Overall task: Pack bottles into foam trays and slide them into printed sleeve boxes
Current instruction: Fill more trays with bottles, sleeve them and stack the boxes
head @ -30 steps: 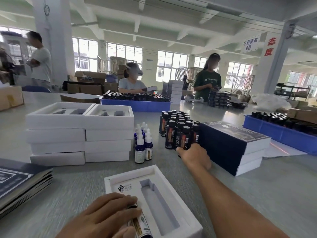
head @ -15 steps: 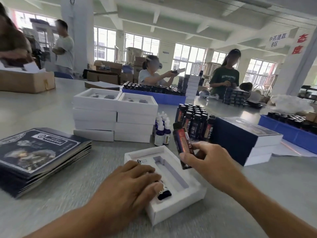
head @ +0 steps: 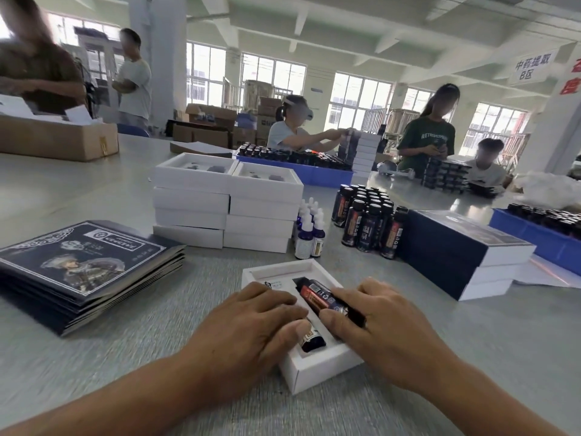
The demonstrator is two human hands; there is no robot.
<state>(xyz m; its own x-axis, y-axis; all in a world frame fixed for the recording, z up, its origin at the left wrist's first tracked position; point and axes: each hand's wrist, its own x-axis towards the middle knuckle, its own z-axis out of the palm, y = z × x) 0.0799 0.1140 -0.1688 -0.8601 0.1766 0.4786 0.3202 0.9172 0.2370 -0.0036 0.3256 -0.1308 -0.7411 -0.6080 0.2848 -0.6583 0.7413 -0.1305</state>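
Bottles going into the near foam tray: right hand pinches a dark bottle over its right slot, left hand lies flat, fingers straight, on the small bottle; further back, standing bottles, stacked white trays, sleeves far left

Left hand hides most of small bottle in foam tray; label unreadable.
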